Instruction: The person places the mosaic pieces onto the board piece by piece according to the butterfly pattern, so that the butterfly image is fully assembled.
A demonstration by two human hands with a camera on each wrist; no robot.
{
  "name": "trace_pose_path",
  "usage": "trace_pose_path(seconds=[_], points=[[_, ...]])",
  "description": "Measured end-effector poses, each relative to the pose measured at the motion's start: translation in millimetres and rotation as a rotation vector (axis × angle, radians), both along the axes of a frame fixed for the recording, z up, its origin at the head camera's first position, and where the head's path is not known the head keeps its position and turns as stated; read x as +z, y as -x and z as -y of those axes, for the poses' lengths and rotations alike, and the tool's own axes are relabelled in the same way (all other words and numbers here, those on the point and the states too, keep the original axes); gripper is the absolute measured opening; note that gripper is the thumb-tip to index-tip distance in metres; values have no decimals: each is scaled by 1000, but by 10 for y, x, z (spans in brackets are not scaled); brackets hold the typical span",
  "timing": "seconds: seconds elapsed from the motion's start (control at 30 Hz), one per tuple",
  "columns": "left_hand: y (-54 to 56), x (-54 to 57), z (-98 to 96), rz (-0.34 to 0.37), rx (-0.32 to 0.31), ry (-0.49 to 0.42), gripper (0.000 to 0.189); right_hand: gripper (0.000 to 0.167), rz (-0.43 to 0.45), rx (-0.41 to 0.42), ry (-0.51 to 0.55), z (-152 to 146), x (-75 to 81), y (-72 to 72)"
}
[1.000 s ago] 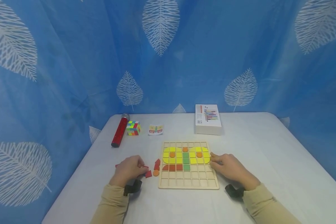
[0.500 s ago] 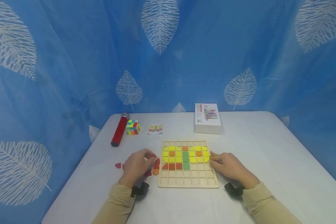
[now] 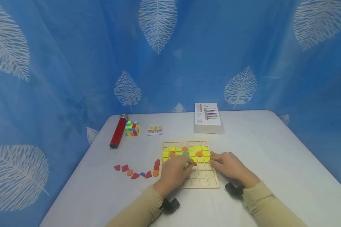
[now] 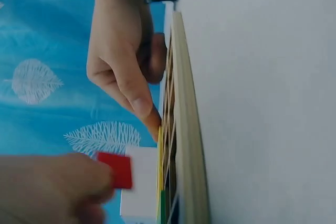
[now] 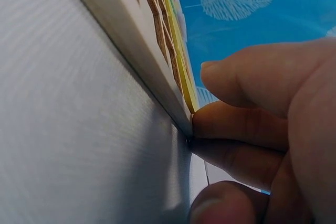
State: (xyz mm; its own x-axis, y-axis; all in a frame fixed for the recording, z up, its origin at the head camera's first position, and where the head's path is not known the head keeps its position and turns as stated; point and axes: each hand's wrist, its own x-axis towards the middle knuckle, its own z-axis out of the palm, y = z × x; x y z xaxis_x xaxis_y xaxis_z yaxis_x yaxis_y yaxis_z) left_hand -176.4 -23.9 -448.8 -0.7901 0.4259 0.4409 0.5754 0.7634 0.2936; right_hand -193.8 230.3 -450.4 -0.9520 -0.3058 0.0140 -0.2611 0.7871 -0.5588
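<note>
My left hand (image 3: 173, 171) is over the wooden grid board (image 3: 213, 183), pinching a red square tile (image 4: 116, 170) between thumb and fingertip. In the left wrist view the tile is held above the board's surface. The hand covers the lower left part of the grid. Yellow tiles (image 3: 206, 153), orange discs (image 3: 199, 154) and green squares (image 3: 186, 153) fill cells in the board's upper part. My right hand (image 3: 230, 165) rests at the board's right side; in the right wrist view its fingertips (image 5: 210, 124) touch the board's edge, with nothing gripped.
Left of the board lie loose red pieces (image 3: 135, 176), orange discs (image 3: 129, 172) and a blue piece (image 3: 142, 174). Farther back are a red microphone-like stick (image 3: 118, 132), a puzzle cube (image 3: 132, 128), a picture card (image 3: 154, 129) and a white box (image 3: 208, 118).
My left hand has moved right from the loose pieces to above the board, carrying a red square tile and uncovering the pieces. The right hand has stayed at the board's edge.
</note>
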Motion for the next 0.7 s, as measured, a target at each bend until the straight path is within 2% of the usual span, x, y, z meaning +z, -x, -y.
trace_pose_path(seconds=[0.2, 0.37, 0.57, 0.7], points=[[8, -102, -42, -145, -65, 178, 7, 36, 37, -16, 16, 15, 10, -14], [7, -128, -12, -227, -107, 236, 2, 35, 43, -22, 18, 12, 10, -7], [-24, -125, 12, -272, -154, 237, 7, 36, 33, -14, 0, 13, 22, -3], [-29, -150, 8, -273, -184, 269, 14, 37, 32, -17, -4, 4, 21, -9]])
